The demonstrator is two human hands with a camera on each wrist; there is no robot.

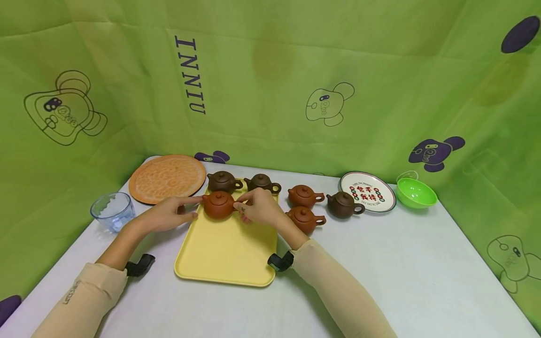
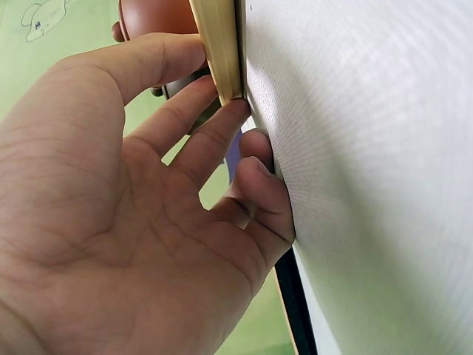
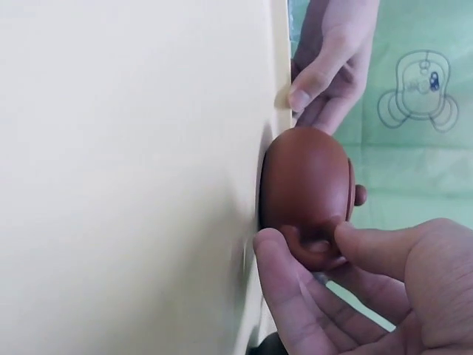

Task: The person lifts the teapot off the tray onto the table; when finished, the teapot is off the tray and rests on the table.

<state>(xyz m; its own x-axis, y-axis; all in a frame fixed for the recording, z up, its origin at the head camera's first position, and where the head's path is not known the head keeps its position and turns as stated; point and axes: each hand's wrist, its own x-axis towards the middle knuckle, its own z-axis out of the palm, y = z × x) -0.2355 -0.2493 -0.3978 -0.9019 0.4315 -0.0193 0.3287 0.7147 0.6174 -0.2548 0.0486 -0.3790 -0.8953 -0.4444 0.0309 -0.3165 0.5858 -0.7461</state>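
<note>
A reddish-brown clay teapot (image 1: 218, 205) sits upright near the back of the yellow tray (image 1: 226, 251), its spout to the left. My right hand (image 1: 259, 209) pinches the teapot's handle between thumb and fingers; the right wrist view shows this handle (image 3: 314, 248) close up. At the tray's left edge is my left hand (image 1: 171, 215), with thumb and fingertips touching the rim (image 2: 222, 63) beside the spout. Behind the red teapot stand two dark brown teapots, one on the left (image 1: 223, 181) and one on the right (image 1: 260, 182), partly hidden by my right hand.
Right of the tray are two reddish teapots, one behind (image 1: 303, 196) and one in front (image 1: 305, 220), and a dark teapot (image 1: 343, 205). Farther right lie a patterned plate (image 1: 367, 191) and a green bowl (image 1: 416, 192). On the left are a round orange board (image 1: 166, 176) and a blue glass bowl (image 1: 112, 211).
</note>
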